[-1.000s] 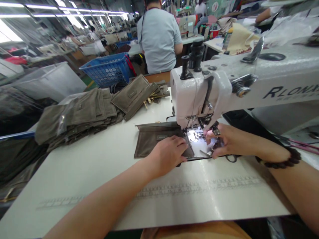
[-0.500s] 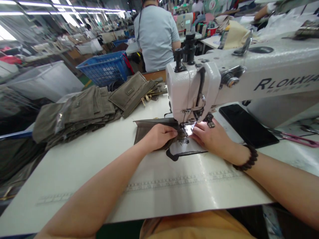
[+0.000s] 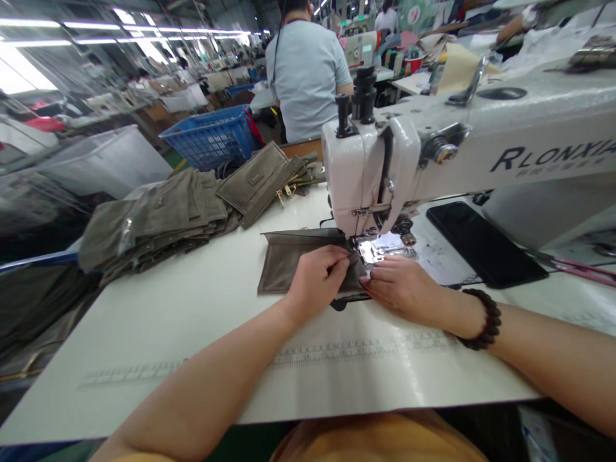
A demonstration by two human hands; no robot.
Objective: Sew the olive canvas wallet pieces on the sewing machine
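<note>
A dark olive fabric pouch piece point(image 3: 283, 263) lies flat at the sewing machine point(image 3: 370, 173), its right end beside the lit needle area. My left hand point(image 3: 320, 276) pinches the fabric near that right end, thumb and fingertips together. On the piece's right edge, just in front of the presser foot, rest the closed fingers of my right hand point(image 3: 402, 285); they grip the edge from the side. A beaded bracelet point(image 3: 484, 319) circles my right wrist. The fabric beneath both hands is partly hidden.
Behind to the left lie a stack of olive fabric pieces point(image 3: 163, 215) and a pouch point(image 3: 255, 179) with brass zipper pulls. A black phone point(image 3: 484, 240) and pink-handled scissors point(image 3: 584, 269) are at right. Beyond stand a blue basket point(image 3: 209, 135) and a seated person point(image 3: 308, 77).
The fabric piece's right end has come toward me and turned out from beside the needle. My right hand has drawn back from the presser foot, and my left hand has shifted slightly right and nearer.
</note>
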